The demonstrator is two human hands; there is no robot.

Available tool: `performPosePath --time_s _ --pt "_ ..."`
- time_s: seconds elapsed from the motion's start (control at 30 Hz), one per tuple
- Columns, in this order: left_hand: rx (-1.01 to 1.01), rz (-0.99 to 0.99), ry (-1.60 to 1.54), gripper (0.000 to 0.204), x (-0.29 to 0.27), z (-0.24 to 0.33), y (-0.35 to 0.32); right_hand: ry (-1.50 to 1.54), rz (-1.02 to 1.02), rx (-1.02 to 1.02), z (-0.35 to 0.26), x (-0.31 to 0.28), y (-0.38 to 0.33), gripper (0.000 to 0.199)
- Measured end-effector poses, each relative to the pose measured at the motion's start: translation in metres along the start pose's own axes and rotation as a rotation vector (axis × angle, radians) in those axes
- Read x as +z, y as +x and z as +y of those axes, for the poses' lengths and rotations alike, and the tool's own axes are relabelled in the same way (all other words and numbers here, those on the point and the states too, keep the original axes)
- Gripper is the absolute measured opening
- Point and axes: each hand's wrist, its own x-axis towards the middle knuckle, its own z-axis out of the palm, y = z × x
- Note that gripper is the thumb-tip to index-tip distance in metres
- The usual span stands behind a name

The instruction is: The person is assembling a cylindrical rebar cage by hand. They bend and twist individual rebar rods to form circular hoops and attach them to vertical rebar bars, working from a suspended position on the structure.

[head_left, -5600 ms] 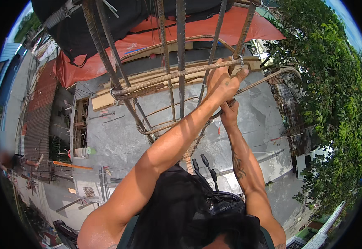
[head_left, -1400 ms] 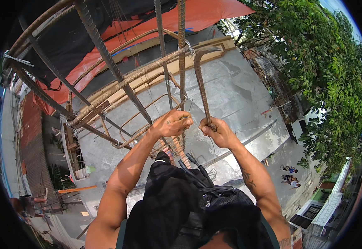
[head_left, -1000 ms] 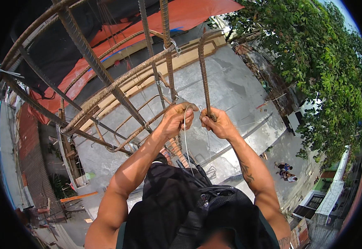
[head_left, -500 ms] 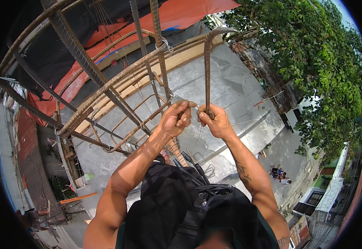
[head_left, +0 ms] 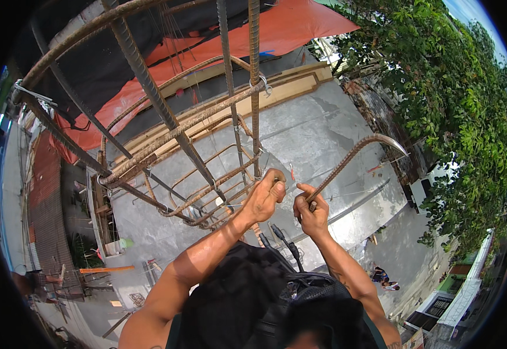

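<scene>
Hooked rebar (head_left: 355,156) now tilted rightward, formerly upright.

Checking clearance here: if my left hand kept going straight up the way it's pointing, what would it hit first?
Most likely the upright rebar that the left hand already grips; just above, it would meet the crossing stirrup with its wire tie, though depth is unclear.

Left hand (head_left: 265,198): on the rebar cage (head_left: 207,174).
Right hand (head_left: 310,210): just right, around the hooked bar (head_left: 352,157).
</scene>
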Motion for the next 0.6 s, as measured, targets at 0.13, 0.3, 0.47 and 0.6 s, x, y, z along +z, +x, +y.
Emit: performPosePath --time_s 0.13,0.3,0.47,0.6 --pt "-0.082 -0.331 0.571 0.058 -0.004 0.013 -0.005 0.003 -0.195 0.178 0.000 -0.003 -0.011 0.026" --pt "-0.190 -0.532 0.806 0.055 -0.007 0.020 -0.014 -0.241 -0.084 0.299 0.004 -0.019 -0.022 0.026" --pt "0.019 -0.552 0.834 0.044 -0.005 0.017 -0.017 -0.095 -0.249 0.412 -0.005 -0.048 -0.027 0.026" --pt "0.287 -0.629 0.816 0.034 -0.009 0.021 -0.010 0.011 -0.413 0.499 -0.010 -0.039 -0.041 0.029"
